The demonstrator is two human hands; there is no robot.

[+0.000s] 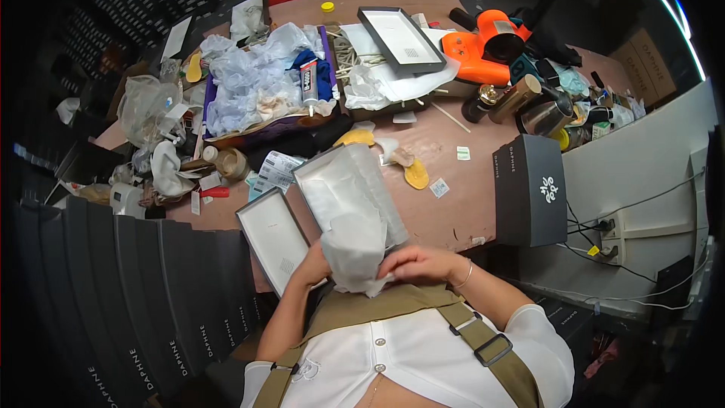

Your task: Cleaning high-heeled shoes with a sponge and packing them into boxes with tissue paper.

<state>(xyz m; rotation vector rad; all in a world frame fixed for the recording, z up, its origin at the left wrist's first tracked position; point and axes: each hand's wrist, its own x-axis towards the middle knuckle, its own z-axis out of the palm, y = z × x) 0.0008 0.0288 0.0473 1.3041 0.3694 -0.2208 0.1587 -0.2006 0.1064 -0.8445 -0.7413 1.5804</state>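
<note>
Head view: both hands meet at the table's near edge, close to the chest.
Left hand point(311, 268): fingers hidden behind the tissue paper point(355, 245); I cannot tell their state.
Right hand point(421, 263): fingers curled together, pinching the paper's lower edge.
Tissue paper: bunched between the fingers, rising from the open shoe box point(349, 181) just beyond them.
Box lid point(273, 238): beside the left fingers.
Handling: light, even grip; thin paper tears, so smooth it flat.

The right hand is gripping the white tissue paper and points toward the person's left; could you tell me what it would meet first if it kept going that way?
Most likely the left hand, which grips the other side of the same white tissue paper that the right hand holds. Beyond it lies the open shoebox lid, though depth is hard to judge here.
</note>
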